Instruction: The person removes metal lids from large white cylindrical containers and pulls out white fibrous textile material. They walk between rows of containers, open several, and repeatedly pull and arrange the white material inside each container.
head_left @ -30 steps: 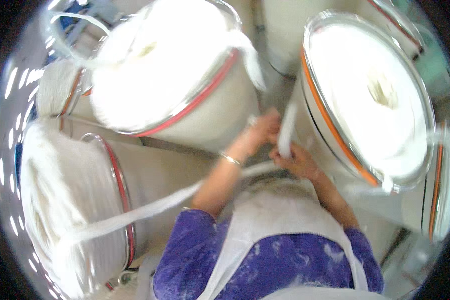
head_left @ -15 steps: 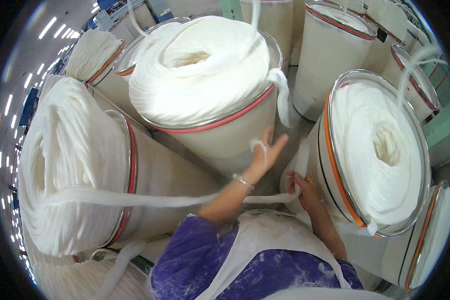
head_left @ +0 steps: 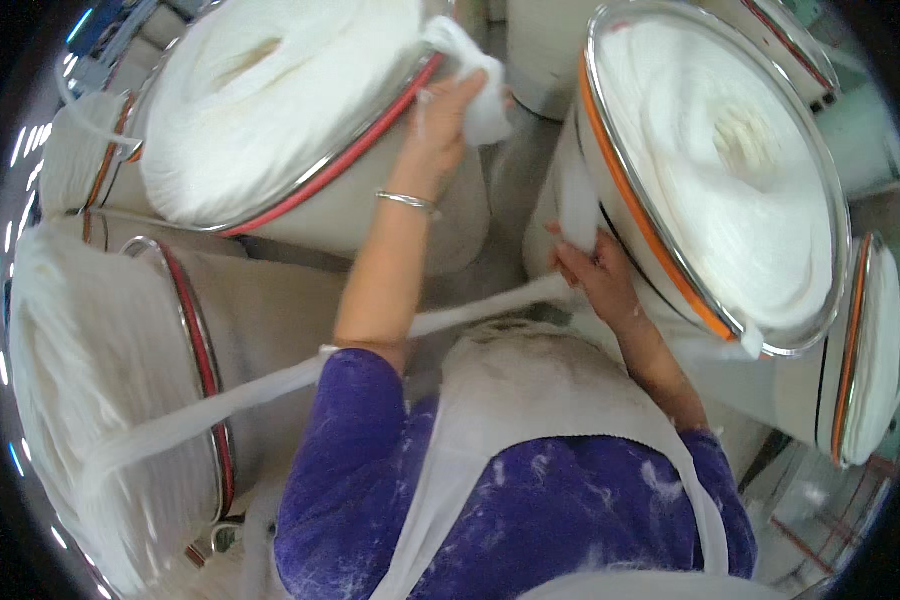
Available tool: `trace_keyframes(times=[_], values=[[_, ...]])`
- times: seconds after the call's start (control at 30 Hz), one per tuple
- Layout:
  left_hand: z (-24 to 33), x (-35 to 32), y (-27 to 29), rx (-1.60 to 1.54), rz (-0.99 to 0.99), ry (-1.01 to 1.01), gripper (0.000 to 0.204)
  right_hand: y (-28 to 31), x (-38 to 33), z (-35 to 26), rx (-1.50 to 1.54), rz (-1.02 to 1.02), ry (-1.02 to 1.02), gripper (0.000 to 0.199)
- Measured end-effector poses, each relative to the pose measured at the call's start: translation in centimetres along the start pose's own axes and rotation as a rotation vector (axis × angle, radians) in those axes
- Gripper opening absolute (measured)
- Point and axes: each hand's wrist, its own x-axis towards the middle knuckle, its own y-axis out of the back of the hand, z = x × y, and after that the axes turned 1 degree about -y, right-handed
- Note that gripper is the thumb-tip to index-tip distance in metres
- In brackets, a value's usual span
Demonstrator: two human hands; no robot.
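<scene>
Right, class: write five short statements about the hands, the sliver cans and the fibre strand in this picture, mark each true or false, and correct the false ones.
1. The left hand grips a white tuft at a red-banded can. True.
2. The right hand is empty. False: it holds a white strand.
3. The cans hold blue fibre. False: white.
4. A bangle sits on the left wrist. True.
5. The right-side can has an orange band. True.

A grey floor (head_left: 515, 190) carries everything here. Tall cans (head_left: 300, 310) packed with white fibre coils (head_left: 730, 150) stand close together on it.
</scene>
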Motion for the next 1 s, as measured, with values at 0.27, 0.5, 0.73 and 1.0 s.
trace_keyframes(times=[0.27,0.5,0.73,1.0], values=[[0.9,-2.7,0.6,0.073,-0.071,0.124,0.028,-2.9,7.1,-2.7,0.222,0.220,0.166,0.031],[0.3,-3.7,2.2,0.207,-0.052,0.179,0.024,-4.5,11.7,-0.9,0.072,0.204,-0.055,0.028],[0.0,-3.6,3.0,0.189,-0.086,0.152,0.018,-2.9,6.0,-1.7,0.110,0.243,0.171,0.034],[0.3,-3.2,1.2,-0.139,-0.261,0.196,0.050,-3.9,7.5,-1.4,0.405,-0.307,-0.036,0.033]])
